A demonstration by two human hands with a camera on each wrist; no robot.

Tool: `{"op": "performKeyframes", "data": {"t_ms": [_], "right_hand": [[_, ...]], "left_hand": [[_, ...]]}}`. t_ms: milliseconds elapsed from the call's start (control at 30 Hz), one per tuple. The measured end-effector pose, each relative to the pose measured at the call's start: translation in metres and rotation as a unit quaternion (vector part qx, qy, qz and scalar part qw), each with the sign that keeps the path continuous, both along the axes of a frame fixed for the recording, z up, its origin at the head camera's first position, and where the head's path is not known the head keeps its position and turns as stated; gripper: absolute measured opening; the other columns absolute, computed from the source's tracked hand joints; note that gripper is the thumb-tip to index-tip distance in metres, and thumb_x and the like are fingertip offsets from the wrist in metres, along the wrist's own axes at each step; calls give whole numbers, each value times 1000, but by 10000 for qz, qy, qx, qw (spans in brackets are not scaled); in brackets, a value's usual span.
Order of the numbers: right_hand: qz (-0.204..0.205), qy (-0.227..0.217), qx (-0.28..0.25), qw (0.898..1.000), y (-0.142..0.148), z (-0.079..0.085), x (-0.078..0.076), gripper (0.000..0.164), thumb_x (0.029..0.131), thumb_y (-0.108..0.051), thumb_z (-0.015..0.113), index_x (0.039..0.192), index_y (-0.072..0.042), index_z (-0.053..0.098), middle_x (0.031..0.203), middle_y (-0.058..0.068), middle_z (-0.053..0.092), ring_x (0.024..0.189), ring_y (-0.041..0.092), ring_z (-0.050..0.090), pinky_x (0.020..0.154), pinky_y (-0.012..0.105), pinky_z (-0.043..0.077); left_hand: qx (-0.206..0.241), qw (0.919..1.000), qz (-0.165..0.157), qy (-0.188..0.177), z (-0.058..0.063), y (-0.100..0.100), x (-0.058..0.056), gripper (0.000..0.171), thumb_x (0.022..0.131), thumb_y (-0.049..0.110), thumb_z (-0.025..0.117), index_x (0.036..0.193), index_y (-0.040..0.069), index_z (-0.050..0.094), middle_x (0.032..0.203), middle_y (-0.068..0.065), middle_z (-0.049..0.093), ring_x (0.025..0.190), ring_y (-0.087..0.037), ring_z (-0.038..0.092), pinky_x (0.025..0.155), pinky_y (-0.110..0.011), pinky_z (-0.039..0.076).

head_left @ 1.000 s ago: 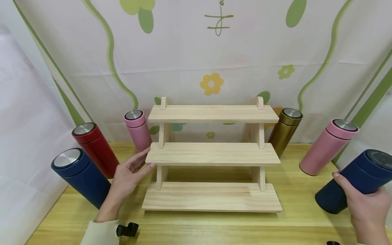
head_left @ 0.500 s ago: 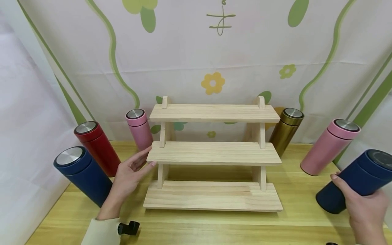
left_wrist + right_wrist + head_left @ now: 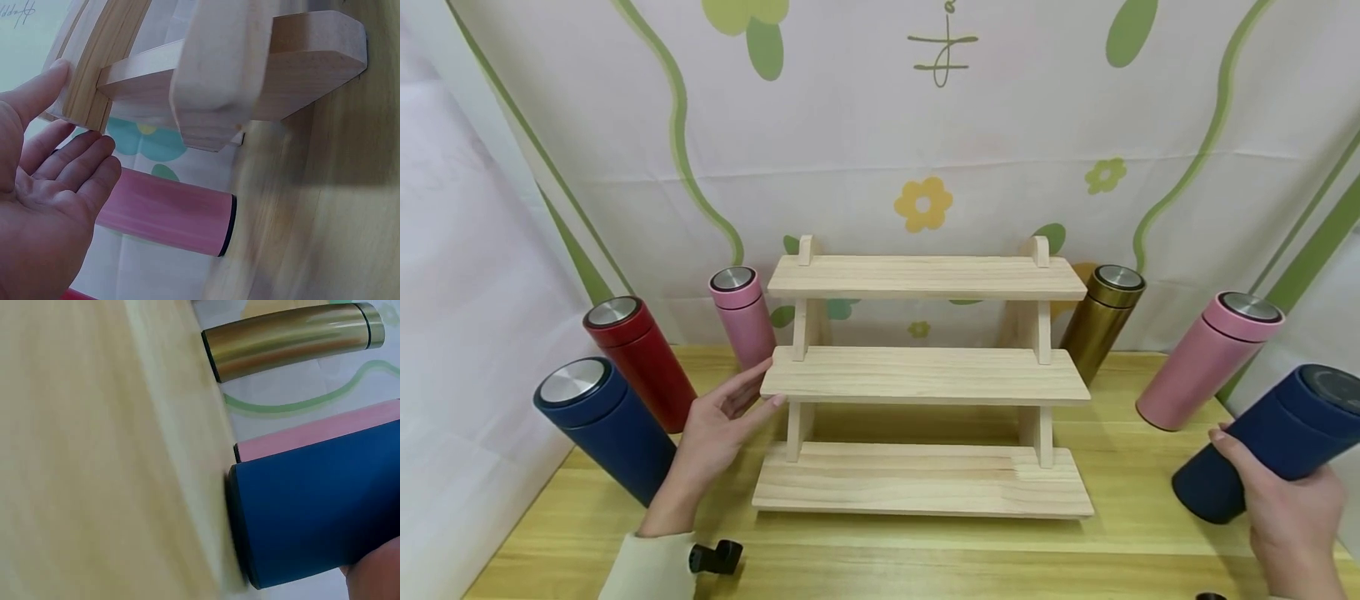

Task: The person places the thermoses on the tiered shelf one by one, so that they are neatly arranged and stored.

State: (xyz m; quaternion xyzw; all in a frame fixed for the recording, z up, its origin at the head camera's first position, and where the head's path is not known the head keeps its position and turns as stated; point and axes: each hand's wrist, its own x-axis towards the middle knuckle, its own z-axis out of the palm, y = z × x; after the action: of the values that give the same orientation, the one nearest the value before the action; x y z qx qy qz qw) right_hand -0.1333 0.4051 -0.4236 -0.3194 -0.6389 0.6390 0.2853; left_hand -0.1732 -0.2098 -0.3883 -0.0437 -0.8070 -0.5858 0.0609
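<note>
Over the last second almost nothing has changed: the view has drifted slightly, while both my hands have stayed where they were. I take this as a pause with a steadying touch on one side and a firm hold on the other.

My right hand (image 3: 1296,508) is clamped round a dark blue bottle (image 3: 1288,433), upright by the right edge of the table (image 3: 925,567). It lies within my fingers, low on its body; whether its base touches the table I cannot tell.

My left hand (image 3: 707,437) is loose, thumb (image 3: 760,415) and fingers apart, touching the left end of the middle shelf (image 3: 925,375) of the wooden stand (image 3: 921,483), whose three shelves are bare.

Nearest my right hand is a pink bottle (image 3: 1206,362), towards the table's far right corner, with a gold bottle (image 3: 1097,325) at the far edge. Beside my left hand, a red bottle (image 3: 643,367) and another blue bottle (image 3: 613,437) stand along the left edge; a second pink bottle (image 3: 747,325) stands near the far left corner.
</note>
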Motion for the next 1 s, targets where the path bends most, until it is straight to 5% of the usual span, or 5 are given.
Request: {"op": "performKeyframes", "data": {"t_ms": [233,400,700,867,1000], "right_hand": [[51,712,88,9974,-9,13,0,74,82,6,84,143,-25,57,106,-17,69,89,-5,67,81,2,48],[-2,669,203,9976,-15,19,2,70,80,6,85,138,-24,61,99,-19,70,85,-6,66,78,2,47],[-137,-705,882,9935,-16,25,6,79,88,-18,85,153,-39,46,120,-32,55,107,-10,52,127,25,32],[-39,-607,954,9936,-17,26,5,76,85,-15,88,149,-35,52,112,-31,57,97,-11,55,96,2,42],[-11,-475,922,9946,-18,27,5,74,84,-13,88,145,-34,54,108,-30,58,94,-10,55,80,-1,41]], "left_hand": [[-103,9999,48,-7,1,0,1,62,96,37,78,153,28,56,158,-6,54,145,-26,54,106,-18,49],[-38,10000,4,7,0,0,1,62,96,35,78,153,26,56,157,-6,54,146,-26,53,104,-16,49],[-24,10000,-4,-90,2,0,2,63,95,37,79,152,27,56,158,-6,54,145,-25,54,98,-11,51],[-1,9999,32,-109,1,-1,2,63,94,37,79,152,27,57,159,-6,53,146,-26,53,99,-11,51],[64,9999,43,-105,1,0,2,63,94,37,80,152,27,57,158,-6,53,145,-25,53,98,-11,51]]}}
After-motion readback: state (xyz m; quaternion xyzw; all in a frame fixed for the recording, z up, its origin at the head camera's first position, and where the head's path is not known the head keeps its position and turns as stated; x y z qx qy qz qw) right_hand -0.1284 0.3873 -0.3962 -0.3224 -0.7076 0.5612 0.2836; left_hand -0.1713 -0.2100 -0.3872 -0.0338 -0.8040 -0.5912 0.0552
